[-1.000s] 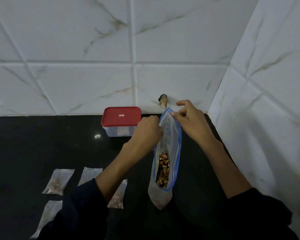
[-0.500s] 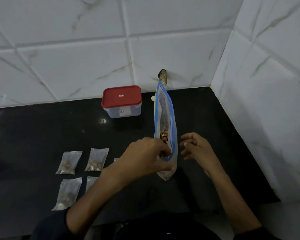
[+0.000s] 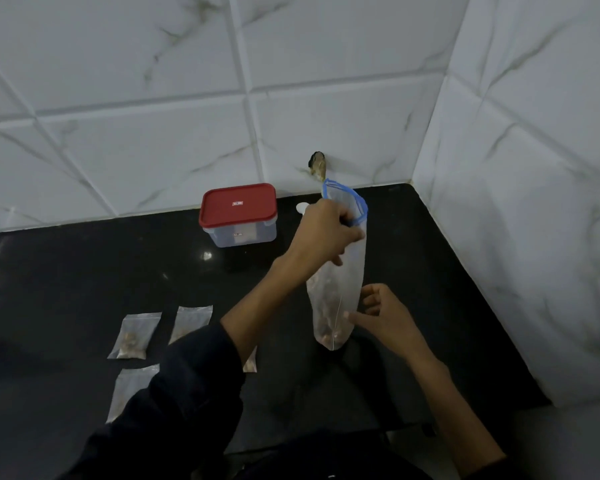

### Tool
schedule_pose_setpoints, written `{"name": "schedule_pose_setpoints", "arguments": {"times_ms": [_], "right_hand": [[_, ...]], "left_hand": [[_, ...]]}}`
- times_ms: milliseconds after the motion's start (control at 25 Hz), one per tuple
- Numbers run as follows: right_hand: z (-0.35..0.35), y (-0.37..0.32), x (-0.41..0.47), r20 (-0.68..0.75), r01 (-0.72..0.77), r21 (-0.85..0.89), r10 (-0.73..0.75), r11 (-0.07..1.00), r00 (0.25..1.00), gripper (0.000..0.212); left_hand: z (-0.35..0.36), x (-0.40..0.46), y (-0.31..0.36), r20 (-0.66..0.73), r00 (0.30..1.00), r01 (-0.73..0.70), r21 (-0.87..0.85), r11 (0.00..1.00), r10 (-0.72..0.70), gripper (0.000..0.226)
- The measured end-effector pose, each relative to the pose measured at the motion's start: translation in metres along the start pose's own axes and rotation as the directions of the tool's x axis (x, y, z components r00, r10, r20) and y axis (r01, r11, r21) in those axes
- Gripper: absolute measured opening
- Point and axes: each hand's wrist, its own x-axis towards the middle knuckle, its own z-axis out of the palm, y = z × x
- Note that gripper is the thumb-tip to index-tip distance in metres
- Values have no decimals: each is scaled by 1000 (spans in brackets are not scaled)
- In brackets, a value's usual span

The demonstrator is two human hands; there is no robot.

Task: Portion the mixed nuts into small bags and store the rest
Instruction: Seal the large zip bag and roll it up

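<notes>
We see our left hand (image 3: 326,233) raised above the black counter (image 3: 84,271), its fingers curled round the upper part of the large zip bag (image 3: 340,271), just under the blue zip strip. The left forearm reaches up from a dark sleeve (image 3: 187,386). Our right hand (image 3: 383,315) sits beside the bag's lower end, thumb touching the plastic and the other fingers loosely bent, gripping nothing.

The zip bag hangs nearly upright, and its bottom looks close to the counter; we cannot tell whether it touches. Nuts show dimly through its lower part. Behind the bag and to its left stands a clear box (image 3: 243,233) with a red lid (image 3: 239,204) closed on it, against the tiled wall (image 3: 153,98). Well to the bag's left, small bags (image 3: 132,336) lie flat on the counter, holding nuts; some are partly hidden under the sleeve.
</notes>
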Motion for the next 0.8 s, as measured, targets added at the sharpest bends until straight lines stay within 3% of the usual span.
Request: {"name": "schedule_pose_setpoints", "arguments": {"times_ms": [160,280,400,520,600,680,800], "right_hand": [[9,14,6,16,-121,-118,124,986,992,69],[11,26,16,-35,-113,-93,110,989,993,49],[0,34,27,-117,-43,-127,28,991,993,27],[-10,38,37,-104,-34,-160,18,987,994,22],[-13,41,43,-88,-28,-167,13,986,996,27],[-15,44,47,-83,-29,-174,14,984,996,31],[-17,47,53,-99,-13,-180,-5,983,995,26]], "left_hand": [[8,24,19,-20,996,79,-132,988,-83,8],[17,32,27,35,987,164,-212,963,-160,13],[19,34,32,233,924,363,-295,884,-302,20],[16,36,30,451,819,530,-356,770,-355,30],[15,37,29,491,794,557,-355,751,-357,30],[12,34,33,491,804,541,-372,754,-335,16],[4,29,42,361,886,415,-344,842,-290,12]]}}
